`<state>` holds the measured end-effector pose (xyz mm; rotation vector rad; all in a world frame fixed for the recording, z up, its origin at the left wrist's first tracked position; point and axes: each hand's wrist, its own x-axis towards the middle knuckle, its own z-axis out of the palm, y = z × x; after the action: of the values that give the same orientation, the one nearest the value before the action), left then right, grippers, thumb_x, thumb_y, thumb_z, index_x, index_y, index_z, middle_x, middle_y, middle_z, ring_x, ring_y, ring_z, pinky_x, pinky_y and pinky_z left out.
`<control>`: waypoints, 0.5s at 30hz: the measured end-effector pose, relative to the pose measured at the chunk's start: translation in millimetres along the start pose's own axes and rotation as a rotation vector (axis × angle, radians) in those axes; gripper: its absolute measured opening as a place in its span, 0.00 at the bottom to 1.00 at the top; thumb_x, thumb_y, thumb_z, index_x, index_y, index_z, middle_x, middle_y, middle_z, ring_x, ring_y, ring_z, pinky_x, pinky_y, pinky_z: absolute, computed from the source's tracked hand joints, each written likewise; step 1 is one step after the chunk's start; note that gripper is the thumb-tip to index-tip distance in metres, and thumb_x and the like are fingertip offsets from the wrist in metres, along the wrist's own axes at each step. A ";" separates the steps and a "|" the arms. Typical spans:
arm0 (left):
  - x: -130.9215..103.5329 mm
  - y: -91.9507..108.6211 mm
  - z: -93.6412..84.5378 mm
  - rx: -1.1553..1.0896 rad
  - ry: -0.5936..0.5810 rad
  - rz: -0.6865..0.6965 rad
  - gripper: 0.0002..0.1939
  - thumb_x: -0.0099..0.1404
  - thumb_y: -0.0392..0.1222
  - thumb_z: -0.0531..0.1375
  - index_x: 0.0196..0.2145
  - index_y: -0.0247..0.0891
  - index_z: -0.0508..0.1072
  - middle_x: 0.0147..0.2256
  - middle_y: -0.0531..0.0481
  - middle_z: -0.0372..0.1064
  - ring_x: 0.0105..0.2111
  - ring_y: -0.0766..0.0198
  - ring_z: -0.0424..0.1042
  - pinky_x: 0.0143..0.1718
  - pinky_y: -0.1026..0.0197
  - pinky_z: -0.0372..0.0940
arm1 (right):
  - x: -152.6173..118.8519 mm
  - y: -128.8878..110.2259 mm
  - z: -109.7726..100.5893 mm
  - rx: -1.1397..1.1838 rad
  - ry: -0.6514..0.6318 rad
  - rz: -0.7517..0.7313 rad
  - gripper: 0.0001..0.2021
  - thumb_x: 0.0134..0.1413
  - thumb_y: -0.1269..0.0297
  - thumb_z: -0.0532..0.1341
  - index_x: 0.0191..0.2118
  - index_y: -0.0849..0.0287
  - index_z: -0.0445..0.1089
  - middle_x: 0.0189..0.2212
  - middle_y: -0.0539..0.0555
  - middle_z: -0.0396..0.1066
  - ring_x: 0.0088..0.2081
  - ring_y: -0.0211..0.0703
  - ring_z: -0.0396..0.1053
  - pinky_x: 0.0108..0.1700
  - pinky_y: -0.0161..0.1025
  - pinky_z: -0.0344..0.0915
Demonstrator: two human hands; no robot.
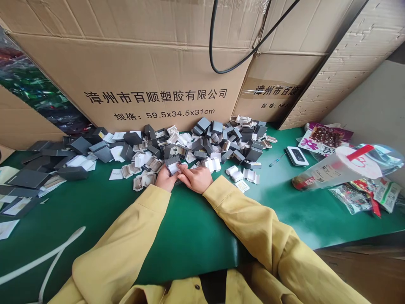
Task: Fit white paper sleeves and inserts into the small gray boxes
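Near the middle of the green table, my left hand is closed around a small dark grey box with a white insert showing. My right hand meets it from the right, its fingers pressed together at the box's right side. What lies between those fingers is too small to make out. Behind both hands lies a long heap of small dark boxes and white inserts. A few white pieces lie to the right of my right hand.
Larger dark boxes are piled at the left, near a white cable. At the right are a white device, a tilted drink cup and snack packets. Cardboard boxes stand behind, with a black cable hanging down.
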<state>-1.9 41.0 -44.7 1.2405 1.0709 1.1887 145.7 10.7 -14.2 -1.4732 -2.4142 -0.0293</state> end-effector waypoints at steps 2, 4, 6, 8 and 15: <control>0.8 -0.8 -0.8 -0.010 -0.018 -0.008 0.28 0.45 0.45 0.68 0.44 0.34 0.67 0.38 0.43 0.73 0.44 0.52 0.71 0.50 0.50 0.62 | -0.1 -1.7 -1.4 -0.007 -0.042 0.019 0.26 0.63 0.50 0.41 0.60 0.56 0.55 0.32 0.54 0.75 0.30 0.38 0.71 0.30 0.35 0.54; 0.7 -0.3 -0.5 -0.023 -0.035 -0.024 0.29 0.45 0.45 0.68 0.44 0.35 0.67 0.38 0.43 0.74 0.43 0.52 0.72 0.49 0.50 0.62 | -0.5 -3.6 -2.4 -0.014 -0.078 0.032 0.28 0.63 0.48 0.39 0.62 0.57 0.52 0.33 0.55 0.75 0.31 0.39 0.71 0.31 0.35 0.55; 0.2 1.3 0.8 -0.029 -0.027 -0.035 0.29 0.45 0.45 0.68 0.44 0.35 0.66 0.38 0.43 0.74 0.43 0.52 0.72 0.49 0.50 0.63 | -0.8 -5.0 -2.9 -0.020 -0.108 0.037 0.29 0.62 0.47 0.38 0.62 0.56 0.50 0.33 0.55 0.75 0.31 0.41 0.71 0.31 0.36 0.55; -0.5 3.1 2.4 -0.040 -0.015 -0.041 0.29 0.45 0.45 0.69 0.44 0.35 0.66 0.38 0.43 0.74 0.42 0.52 0.72 0.48 0.49 0.63 | -0.8 -5.8 -3.1 -0.025 -0.129 0.040 0.30 0.62 0.46 0.37 0.63 0.56 0.48 0.33 0.55 0.75 0.31 0.42 0.71 0.31 0.36 0.56; 0.0 3.5 3.7 -0.093 0.008 -0.055 0.26 0.47 0.44 0.67 0.43 0.36 0.66 0.38 0.44 0.73 0.43 0.52 0.72 0.49 0.49 0.63 | 0.8 -5.6 -6.3 -0.022 -0.161 0.031 0.29 0.62 0.46 0.37 0.64 0.54 0.46 0.36 0.56 0.74 0.33 0.42 0.71 0.32 0.36 0.56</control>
<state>1.5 40.4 -41.0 1.1289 1.0376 1.1886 142.1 7.6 -7.2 -1.5778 -2.5232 0.0722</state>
